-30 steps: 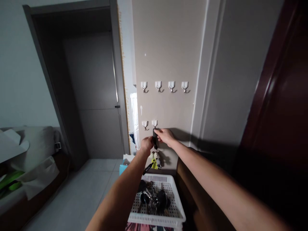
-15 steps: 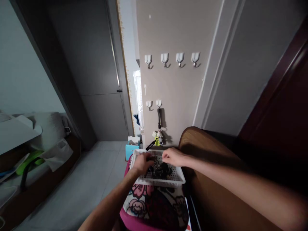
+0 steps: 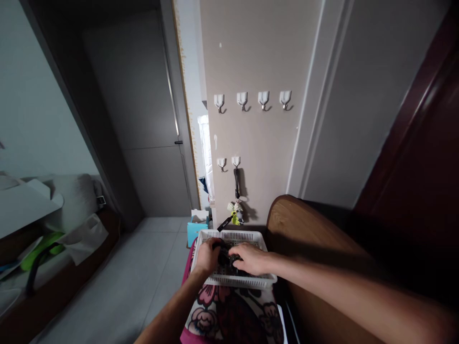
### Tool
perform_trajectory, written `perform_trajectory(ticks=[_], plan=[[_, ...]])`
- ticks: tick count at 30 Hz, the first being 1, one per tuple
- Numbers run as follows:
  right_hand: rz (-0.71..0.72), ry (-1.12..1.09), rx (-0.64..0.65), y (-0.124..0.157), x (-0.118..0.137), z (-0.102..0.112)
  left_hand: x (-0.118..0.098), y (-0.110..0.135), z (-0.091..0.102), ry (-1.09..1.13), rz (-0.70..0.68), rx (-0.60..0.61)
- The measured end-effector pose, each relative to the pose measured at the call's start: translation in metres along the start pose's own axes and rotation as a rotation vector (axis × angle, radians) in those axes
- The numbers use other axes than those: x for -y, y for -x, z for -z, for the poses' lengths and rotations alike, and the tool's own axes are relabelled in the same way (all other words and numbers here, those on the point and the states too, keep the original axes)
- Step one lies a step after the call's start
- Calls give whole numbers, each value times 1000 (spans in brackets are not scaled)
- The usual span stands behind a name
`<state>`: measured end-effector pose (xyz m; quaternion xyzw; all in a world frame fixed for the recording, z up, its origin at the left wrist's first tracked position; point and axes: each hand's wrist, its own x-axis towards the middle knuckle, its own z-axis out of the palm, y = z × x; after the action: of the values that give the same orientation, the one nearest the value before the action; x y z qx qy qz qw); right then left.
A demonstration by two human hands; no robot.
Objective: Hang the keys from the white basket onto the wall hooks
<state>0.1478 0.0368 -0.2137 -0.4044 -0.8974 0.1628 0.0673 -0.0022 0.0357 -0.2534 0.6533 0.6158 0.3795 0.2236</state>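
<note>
A white perforated plastic basket holds a tangle of small dark items, too dim to name one by one. My left hand reaches in at the basket's left side, its fingers closed around a dark piece that I cannot make out. Over the middle of the basket, my right hand has its fingers curled down on the dark items. Whatever lies under its fingertips is partly hidden. Under the basket is a flower-patterned fabric piece with pink edging.
White hooks are fixed to the wall ahead. From one hangs a black strap with small charms and a black tag. A wooden panel rises close on the right. A blue box stands behind the basket's left corner.
My right hand has come down and left, from the basket's back edge onto the dark items. My left hand stays at the left side. The view has tilted up slightly.
</note>
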Motion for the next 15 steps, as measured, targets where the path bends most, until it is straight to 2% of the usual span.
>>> perform_trajectory(ticks=[4, 6, 11, 15], plan=[[-133, -105, -197, -7, -3, 7, -16, 3, 5, 170, -2, -42], [-125, -152, -264, -11, -5, 11, -27, 1, 8, 238, -8, -46], [-63, -312, -302, -17, -8, 18, -54, -12, 12, 523, -83, -2], [-67, -442, -331, -22, -6, 24, -68, -25, 17, 813, -26, -32]])
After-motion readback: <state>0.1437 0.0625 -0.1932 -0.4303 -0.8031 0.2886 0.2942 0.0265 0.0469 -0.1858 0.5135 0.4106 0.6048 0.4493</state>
